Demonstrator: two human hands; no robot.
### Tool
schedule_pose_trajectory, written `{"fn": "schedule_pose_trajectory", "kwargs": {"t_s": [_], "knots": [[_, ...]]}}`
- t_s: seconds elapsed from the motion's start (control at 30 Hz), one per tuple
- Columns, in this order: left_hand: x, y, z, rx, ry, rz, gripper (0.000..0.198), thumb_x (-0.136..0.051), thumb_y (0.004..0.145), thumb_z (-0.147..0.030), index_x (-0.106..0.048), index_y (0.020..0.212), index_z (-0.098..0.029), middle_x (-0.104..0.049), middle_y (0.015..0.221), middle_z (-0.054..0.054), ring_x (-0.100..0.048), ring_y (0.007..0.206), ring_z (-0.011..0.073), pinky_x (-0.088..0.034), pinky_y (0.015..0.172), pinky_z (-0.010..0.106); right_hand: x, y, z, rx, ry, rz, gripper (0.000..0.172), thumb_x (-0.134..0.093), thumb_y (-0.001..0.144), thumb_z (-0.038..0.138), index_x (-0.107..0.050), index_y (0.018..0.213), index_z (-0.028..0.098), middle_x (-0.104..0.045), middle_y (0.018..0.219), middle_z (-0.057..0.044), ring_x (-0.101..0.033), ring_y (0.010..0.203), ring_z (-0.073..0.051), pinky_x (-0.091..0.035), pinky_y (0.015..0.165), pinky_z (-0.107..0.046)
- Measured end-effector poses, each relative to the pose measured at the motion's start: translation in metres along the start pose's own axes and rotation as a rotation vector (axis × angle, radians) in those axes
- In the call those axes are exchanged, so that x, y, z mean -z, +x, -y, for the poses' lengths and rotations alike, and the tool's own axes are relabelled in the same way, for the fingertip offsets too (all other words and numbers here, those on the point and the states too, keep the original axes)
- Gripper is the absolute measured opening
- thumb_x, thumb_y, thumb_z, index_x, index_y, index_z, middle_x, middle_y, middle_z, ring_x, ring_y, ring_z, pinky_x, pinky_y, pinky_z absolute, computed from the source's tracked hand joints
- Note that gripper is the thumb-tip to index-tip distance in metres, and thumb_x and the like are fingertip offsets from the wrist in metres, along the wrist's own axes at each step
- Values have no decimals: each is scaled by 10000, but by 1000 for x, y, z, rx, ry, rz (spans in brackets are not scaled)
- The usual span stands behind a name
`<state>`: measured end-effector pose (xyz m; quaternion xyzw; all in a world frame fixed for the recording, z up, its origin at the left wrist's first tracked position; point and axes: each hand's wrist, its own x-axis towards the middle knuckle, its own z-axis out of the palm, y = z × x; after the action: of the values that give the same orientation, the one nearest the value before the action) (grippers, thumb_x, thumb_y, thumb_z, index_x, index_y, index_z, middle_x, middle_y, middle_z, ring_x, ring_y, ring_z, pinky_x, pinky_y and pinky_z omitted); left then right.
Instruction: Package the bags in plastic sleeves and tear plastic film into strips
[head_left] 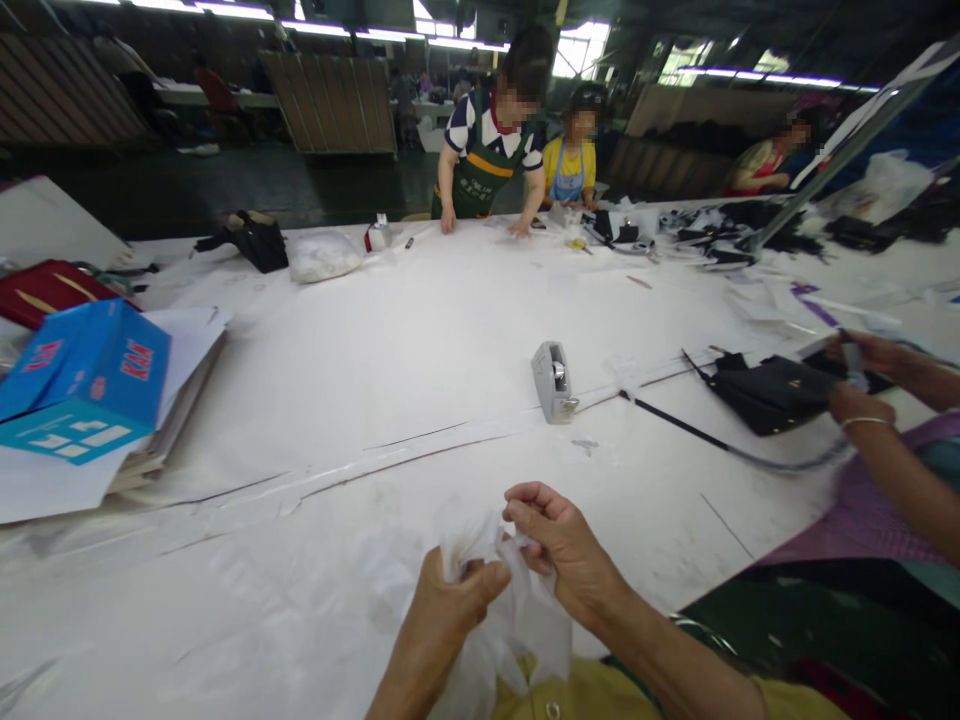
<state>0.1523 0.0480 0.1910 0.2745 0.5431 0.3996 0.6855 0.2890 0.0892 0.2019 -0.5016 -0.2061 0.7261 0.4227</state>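
Observation:
Thin white, see-through sheeting (540,625), tissue paper or plastic film, hangs crumpled between my hands near the table's front edge. My left hand (454,610) is closed round a bunch of it, thumb on top. With thumb and forefinger pinched, my right hand (559,545) grips the sheeting's upper part just to the right. More of the pale sheeting seems to spread over the table on the left, hard to tell from the white surface. Beyond my hands stands a grey tape dispenser (553,383), touched by neither.
A blue box (86,380) rests on stacked boards at left. To the right, a co-worker's hands (862,385) handle a black bag (772,390) with a long strap (697,430). Across the white table (390,330), other people stand near a white bundle (322,257) and black pieces.

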Motion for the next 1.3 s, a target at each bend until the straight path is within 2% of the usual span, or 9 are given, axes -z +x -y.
{"fn": "schedule_pose_trajectory", "kwargs": {"t_s": [0.13, 0.2, 0.3, 0.4, 0.6, 0.73, 0.87, 1.13, 1.3], "knots": [[-16, 4, -9, 5, 4, -41, 377, -739, 611, -440, -558, 734, -133, -389, 512, -69, -262, 455, 53, -198, 439, 215, 11, -5, 9, 54, -72, 40, 374, -782, 656, 426, -606, 870, 175, -603, 754, 12, -433, 499, -39, -281, 417, -166], [-21, 7, -11, -6, 47, -40, 355, -713, 634, -446, -523, 674, -149, -363, 500, -70, -269, 454, 59, -198, 439, 220, 19, -12, 21, 195, -299, 61, 289, -711, 739, 424, -640, 878, 181, -631, 818, -12, -530, 657, -92, -419, 584, -213], [-27, 10, -10, -24, 165, -15, 348, -686, 655, -445, -484, 617, -165, -316, 498, -72, -257, 455, 62, -194, 437, 225, 30, -26, 41, 411, -736, 45, 220, -721, 734, 347, -681, 897, 206, -659, 878, -17, -557, 847, -152, -426, 787, -273], [-36, 11, -10, -31, 200, -1, 356, -699, 635, -457, -499, 625, -162, -309, 496, -74, -241, 456, 61, -182, 433, 222, 38, -36, 50, 376, -885, 105, 234, -732, 694, 269, -691, 918, 213, -654, 770, 7, -549, 716, -137, -416, 666, -253], [-53, 9, -7, -46, 149, -10, 426, -668, 666, -528, -436, 560, -186, -274, 413, -89, -228, 392, 58, -157, 397, 226, 60, -42, 39, 182, -509, 93, 109, -663, 718, 235, -652, 784, 149, -641, 684, 1, -537, 617, -106, -380, 573, -221], [-56, 4, -2, -60, 97, -25, 458, -670, 649, -595, -544, 688, -157, -261, 422, -107, -222, 384, 58, -178, 380, 214, 68, -49, 38, 223, -392, -50, 143, -682, 674, 243, -613, 757, 149, -626, 647, 9, -534, 596, -107, -383, 561, -219], [-65, -6, 1, -112, 180, -31, 485, -691, 629, -605, -495, 593, -163, -296, 405, -89, -232, 384, 48, -153, 399, 218, 68, -55, 36, 330, -398, -120, 172, -689, 679, 291, -587, 731, 164, -572, 608, 27, -497, 565, -104, -374, 529, -220], [-91, -10, 1, -57, -18, -23, 387, -771, 619, -446, -530, 664, -147, -300, 424, -105, -223, 381, 33, -151, 390, 199, 80, -57, 37, 453, -688, -125, 10, -579, 742, 187, -582, 750, 193, -579, 627, 23, -517, 573, -118, -373, 512, -219], [-96, -9, -4, 31, -360, 66, 369, -804, 619, -341, -577, 825, -136, -272, 472, -132, -154, 407, 6, -160, 384, 149, 113, -50, 43, 638, -1269, -63, 194, -485, 713, 50, -573, 793, 203, -590, 744, 4, -524, 649, -127, -375, 602, -242]]}}
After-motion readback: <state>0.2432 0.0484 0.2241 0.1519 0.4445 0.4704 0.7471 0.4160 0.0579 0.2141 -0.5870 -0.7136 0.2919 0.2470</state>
